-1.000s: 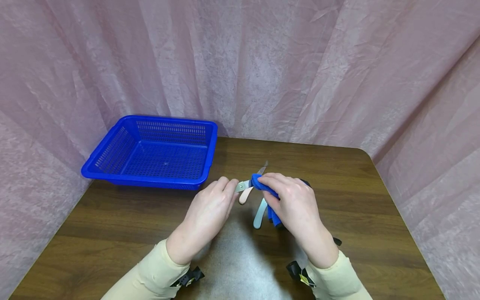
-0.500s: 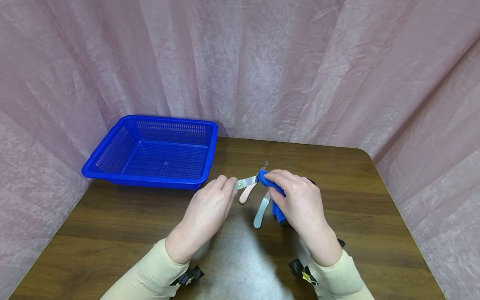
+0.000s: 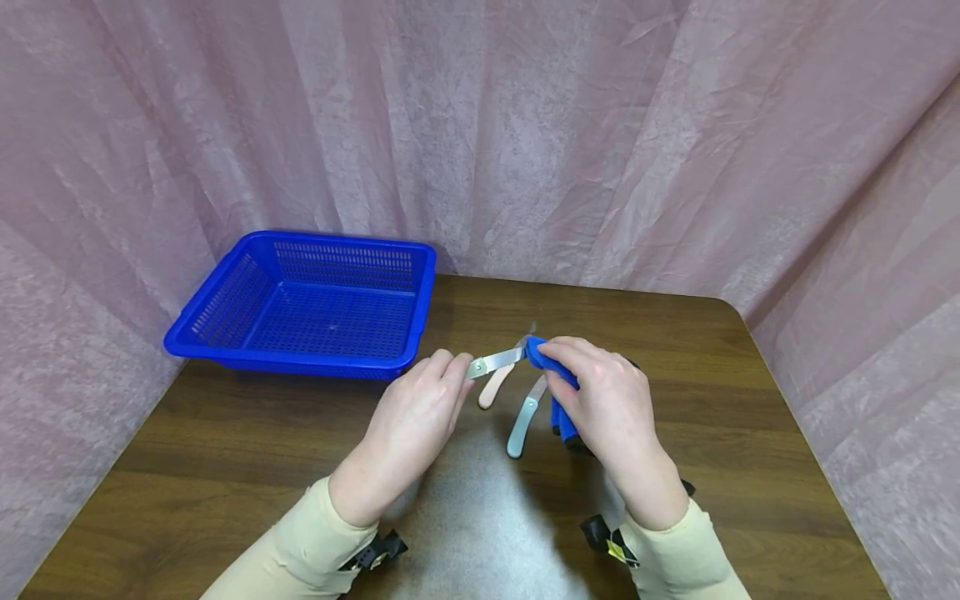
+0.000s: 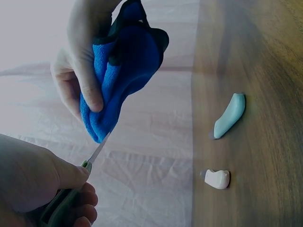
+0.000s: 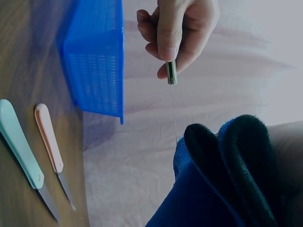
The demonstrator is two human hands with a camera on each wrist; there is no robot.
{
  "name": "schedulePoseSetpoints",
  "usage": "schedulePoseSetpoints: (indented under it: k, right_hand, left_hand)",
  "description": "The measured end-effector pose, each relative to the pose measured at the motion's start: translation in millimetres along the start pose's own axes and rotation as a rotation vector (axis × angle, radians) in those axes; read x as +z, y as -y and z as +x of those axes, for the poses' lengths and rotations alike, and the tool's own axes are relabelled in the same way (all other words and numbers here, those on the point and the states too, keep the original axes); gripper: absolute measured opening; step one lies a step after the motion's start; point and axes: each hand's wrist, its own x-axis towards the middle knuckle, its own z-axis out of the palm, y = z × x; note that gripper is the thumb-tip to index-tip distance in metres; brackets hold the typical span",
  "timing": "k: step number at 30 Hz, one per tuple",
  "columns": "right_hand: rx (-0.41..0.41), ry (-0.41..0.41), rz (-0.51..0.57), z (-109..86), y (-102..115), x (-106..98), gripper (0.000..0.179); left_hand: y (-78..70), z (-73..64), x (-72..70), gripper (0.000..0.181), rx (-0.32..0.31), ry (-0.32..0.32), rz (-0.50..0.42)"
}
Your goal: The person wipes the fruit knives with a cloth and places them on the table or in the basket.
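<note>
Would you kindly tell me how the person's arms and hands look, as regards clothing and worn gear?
The left hand and right hand are bare, without gloves. Pale yellow, slightly wrinkled sleeves end just short of them. Black gear shows beside each sleeve's end, with a yellow patch on the right one.

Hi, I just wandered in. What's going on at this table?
A person is working on a green folding knife: the left hand grips its handle, while the right hand pinches a blue cloth around the far end of its open blade. Below, a pale teal knife and a pale pink knife lie open on the wooden table. A blue plastic basket stands to the left.
</note>
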Motion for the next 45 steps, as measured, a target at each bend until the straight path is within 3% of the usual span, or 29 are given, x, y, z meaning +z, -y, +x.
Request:
schedulePoseSetpoints:
  k: [29,45]
  right_hand:
    - [0.087,0.014,-0.005,1.8,-9,-7,0.031]
    - [0.017,-0.003,0.002,0.4,1,-5,0.032]
  left_hand:
    - [2.7,0.9,-0.1,0.022,-0.016,0.004,0.021]
    - [1.9,-0.6,3.1,0.021,-0.021,0.004,0.011]
